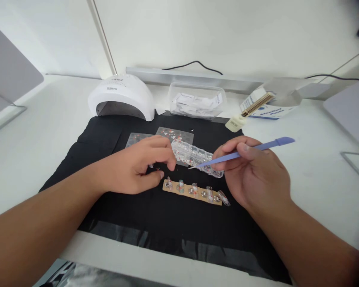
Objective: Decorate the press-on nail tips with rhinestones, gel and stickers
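Note:
My right hand [257, 175] grips a pair of slim purple tweezers [231, 156], their silver tip pointing left over the black mat. Across from it, my left hand [140, 163] hovers with thumb and curled index finger apart and nothing visible between them. Just below the tips lies a tan strip [185, 192] with round metal studs. Clear nail tips [194, 189] with white and orange decoration stand on the studs; the rightmost one leans past the strip's end. Behind the tweezers' tip is a clear compartment case [191, 150] of small decorations, partly covered by my right hand.
Sticker sheets [179, 134] lie behind my left hand on the black mat [131, 215]. At the back stand a white nail lamp [122, 93], a clear tub [197, 101] of packets, and an alcohol pad box [283, 105]. A bottle with a gold cap [257, 104] leans beside the box.

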`<state>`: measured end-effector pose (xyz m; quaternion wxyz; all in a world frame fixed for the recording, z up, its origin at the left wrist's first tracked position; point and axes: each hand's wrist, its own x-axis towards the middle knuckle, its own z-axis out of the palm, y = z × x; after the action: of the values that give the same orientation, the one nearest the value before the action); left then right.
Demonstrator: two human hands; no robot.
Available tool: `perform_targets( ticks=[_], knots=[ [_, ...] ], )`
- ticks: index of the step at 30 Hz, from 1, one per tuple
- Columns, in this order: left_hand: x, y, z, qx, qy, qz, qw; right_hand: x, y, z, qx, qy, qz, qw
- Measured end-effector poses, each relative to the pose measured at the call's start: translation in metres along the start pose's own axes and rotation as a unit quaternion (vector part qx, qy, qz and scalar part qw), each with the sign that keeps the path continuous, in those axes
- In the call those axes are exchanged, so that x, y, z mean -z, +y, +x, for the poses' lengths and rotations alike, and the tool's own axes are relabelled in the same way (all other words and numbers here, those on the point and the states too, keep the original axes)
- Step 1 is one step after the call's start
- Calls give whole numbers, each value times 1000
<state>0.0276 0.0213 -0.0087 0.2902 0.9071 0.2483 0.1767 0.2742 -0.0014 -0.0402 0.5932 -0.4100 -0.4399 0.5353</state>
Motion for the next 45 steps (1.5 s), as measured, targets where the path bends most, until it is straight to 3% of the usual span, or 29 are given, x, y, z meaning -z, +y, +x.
perform_targets(
  ticks=[4, 7, 9, 15, 21, 38, 41, 45],
  knots=[
    [4, -7, 0, 54, 104, 94, 989, 0, -1, 0, 3, 1, -11, 1000],
    [5, -15, 1, 107, 134, 142, 975, -1, -2, 1, 7, -1, -12, 1000],
    [6, -19, 0, 116, 117, 151, 975, -2, -3, 1, 7, -3, -6, 1000],
    [1, -22, -2, 160, -24, 156, 975, -4, -4, 1, 19, -5, 23, 1000],
    [-2, -24, 4, 171, -15, 183, 968, -5, -4, 2, 6, -1, 44, 999],
    [-1, -26, 5, 115, 2, 229, 967, -4, 3, 3, -2, 11, 26, 1000],
    [-2, -24, 4, 82, 43, 247, 965, -4, 4, 1, -1, -9, 36, 999],
    [-2, -17, 2, -9, 147, 278, 949, -6, 3, -2, -7, -38, 58, 998]
  ],
)
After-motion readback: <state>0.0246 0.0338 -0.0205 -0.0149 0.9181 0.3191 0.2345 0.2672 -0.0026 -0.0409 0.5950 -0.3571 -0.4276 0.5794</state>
